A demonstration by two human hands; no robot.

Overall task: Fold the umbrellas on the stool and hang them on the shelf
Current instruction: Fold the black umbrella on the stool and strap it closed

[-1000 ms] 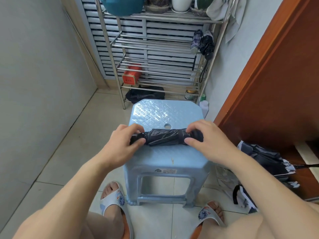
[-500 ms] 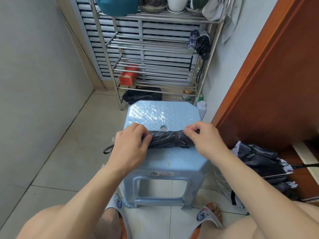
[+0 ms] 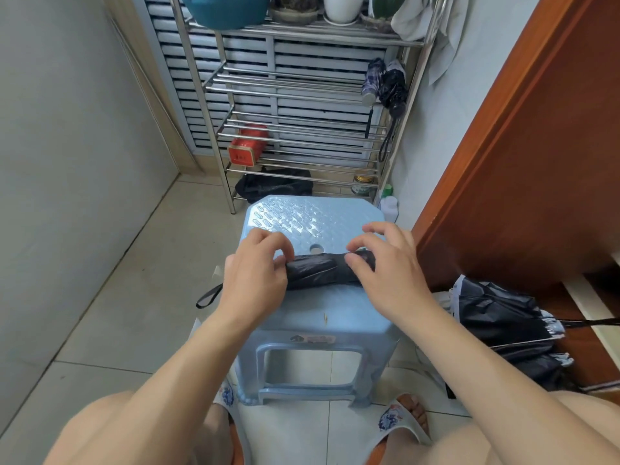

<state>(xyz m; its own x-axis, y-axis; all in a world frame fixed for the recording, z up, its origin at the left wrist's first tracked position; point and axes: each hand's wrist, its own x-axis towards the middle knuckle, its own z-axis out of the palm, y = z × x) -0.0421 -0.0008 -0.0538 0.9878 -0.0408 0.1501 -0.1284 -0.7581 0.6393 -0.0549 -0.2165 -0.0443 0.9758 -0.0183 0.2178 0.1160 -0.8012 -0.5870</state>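
Two-handed grip, umbrella [image 3: 318, 270] on stool [image 3: 322, 317]

black umbrella [image 3: 318, 268] rolled tight, lying crosswise on blue stool [image 3: 315, 317]; two folded umbrellas [image 3: 385, 85] hang on shelf [image 3: 295, 78].

In front of you stands the light blue plastic stool [image 3: 315, 317], and across its seat, left to right, lies the rolled black folding umbrella [image 3: 318, 270]. Your left hand [image 3: 255, 280] sits on its left end, your right hand [image 3: 385, 273] on its right end. The umbrella's black wrist strap [image 3: 208, 296] hangs off the stool's left side. Behind the stool stands the steel wire shelf [image 3: 302, 129]; two folded dark umbrellas [image 3: 385, 85] hang at its right post. To your right, on the floor beside the stool, lies a loose black umbrella [image 3: 503, 323], near the brown wooden door [image 3: 536, 162].
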